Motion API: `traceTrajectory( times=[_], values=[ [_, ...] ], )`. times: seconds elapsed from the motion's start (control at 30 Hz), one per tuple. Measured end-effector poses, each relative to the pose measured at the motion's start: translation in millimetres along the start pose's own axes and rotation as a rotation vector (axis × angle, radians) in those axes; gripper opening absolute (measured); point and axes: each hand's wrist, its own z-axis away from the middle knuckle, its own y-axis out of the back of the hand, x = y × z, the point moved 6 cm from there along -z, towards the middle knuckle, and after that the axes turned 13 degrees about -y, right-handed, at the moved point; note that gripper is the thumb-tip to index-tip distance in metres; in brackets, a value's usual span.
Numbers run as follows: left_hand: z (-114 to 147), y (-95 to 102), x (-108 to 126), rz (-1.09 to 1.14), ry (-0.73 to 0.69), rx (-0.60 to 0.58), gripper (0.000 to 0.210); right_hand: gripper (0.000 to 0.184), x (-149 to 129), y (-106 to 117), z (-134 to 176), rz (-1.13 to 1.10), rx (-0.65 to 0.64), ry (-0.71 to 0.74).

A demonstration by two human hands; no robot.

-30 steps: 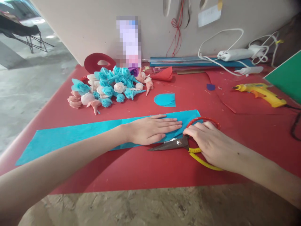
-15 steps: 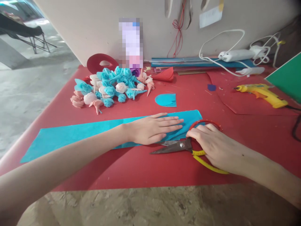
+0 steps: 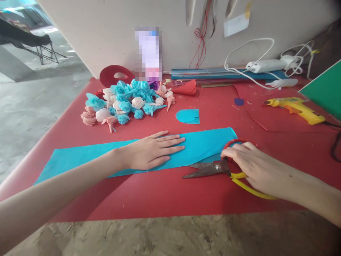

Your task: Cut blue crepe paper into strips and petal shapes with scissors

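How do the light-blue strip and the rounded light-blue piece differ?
The strip is long; the rounded piece is short. The strip's edges look mostly straight, while the piece has one curved end. The left hand lies on the strip; no hand touches the piece. Both are light blue, on the red table.

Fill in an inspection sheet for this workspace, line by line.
Surface: red tabletop, dark blue scrap on it.
Work items: blue paper strip, lying flat; scissors, partly open, at its near edge.
Clutter: heaped paper flowers, back left; rounded blue piece; yellow glue gun, right.
Grips: left hand flat on the strip; right hand holding the scissors.
Cables: white cable looped, back right; black cord at the glue gun.
Surroundings: pale wall behind; grey floor at left.
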Motion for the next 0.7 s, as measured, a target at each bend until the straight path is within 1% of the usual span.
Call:
traceTrajectory(
  times=[0.13,0.23,0.43,0.53,0.6,0.7],
  values=[
    [-15,-1.0,-4,-0.018,0.021,0.017,0.048,0.058,13,4,0,0.030,0.039,-0.006],
    [-21,-0.6,-5,-0.026,0.033,0.028,0.049,0.057,18,4,0,0.023,0.049,-0.011],
    [-21,-0.5,-5,-0.025,0.034,0.016,0.049,0.057,18,8,0,0.001,0.038,-0.024],
    [-21,0.5,-5,-0.020,0.043,0.017,0.049,0.057,21,12,0,0.009,0.066,-0.042],
    [-21,1.1,-5,-0.008,0.049,0.019,0.049,0.055,24,13,-1,0.027,0.081,-0.058],
    [-22,1.7,-4,0.010,0.046,0.018,0.050,0.048,22,11,-5,0.049,0.078,-0.041]
  ],
)
